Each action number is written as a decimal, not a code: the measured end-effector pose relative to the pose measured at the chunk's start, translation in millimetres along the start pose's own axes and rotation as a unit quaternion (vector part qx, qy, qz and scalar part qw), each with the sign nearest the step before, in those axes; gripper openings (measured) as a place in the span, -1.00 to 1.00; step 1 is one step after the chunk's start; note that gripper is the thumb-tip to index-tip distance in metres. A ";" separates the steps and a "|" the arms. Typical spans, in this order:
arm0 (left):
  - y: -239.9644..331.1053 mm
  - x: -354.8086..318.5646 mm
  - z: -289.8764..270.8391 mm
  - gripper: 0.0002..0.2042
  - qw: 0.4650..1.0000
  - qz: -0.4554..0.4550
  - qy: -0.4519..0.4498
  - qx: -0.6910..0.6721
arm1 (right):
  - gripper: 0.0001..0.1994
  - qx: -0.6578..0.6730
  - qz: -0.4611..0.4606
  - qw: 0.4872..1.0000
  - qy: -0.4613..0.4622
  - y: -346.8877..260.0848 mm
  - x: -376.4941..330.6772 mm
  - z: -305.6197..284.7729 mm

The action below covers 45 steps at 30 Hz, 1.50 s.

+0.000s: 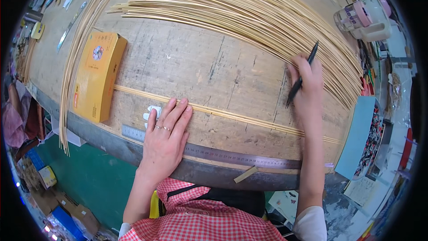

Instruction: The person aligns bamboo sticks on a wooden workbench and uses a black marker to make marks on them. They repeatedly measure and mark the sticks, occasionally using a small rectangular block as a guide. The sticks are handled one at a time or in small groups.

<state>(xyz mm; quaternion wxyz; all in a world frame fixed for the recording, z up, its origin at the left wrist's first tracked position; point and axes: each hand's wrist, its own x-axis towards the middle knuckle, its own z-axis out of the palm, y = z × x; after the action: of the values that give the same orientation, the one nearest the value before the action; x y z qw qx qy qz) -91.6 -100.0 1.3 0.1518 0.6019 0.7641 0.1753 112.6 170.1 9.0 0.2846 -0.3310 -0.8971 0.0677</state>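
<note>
Right hand point(307, 85) around black pen point(303, 75)

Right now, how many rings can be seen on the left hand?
2: both sit side by side on the left hand, the first ring on one finger and the second ring on the next. The thumb side is partly hidden.
</note>
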 end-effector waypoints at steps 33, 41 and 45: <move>-5.2 -1.1 4.7 -0.41 0.999 0.021 0.041 -0.001 | -0.74 0.097 0.068 0.988 -0.099 -15.4 -102.7 -49.3; -4.1 -0.7 3.2 -0.40 0.999 0.020 0.022 0.014 | -0.78 0.115 0.078 0.981 -0.134 -20.4 -102.6 -50.5; -1.6 -0.3 1.2 -0.40 0.999 0.014 0.019 0.023 | -0.77 0.110 0.067 0.983 -0.130 -25.1 -90.9 -50.0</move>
<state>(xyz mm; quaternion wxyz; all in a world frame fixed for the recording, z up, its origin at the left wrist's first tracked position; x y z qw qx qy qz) -92.4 -100.5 -0.5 0.1211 0.6124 0.7622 0.1713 182.7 89.9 15.9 0.1949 -0.3451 -0.8895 0.2274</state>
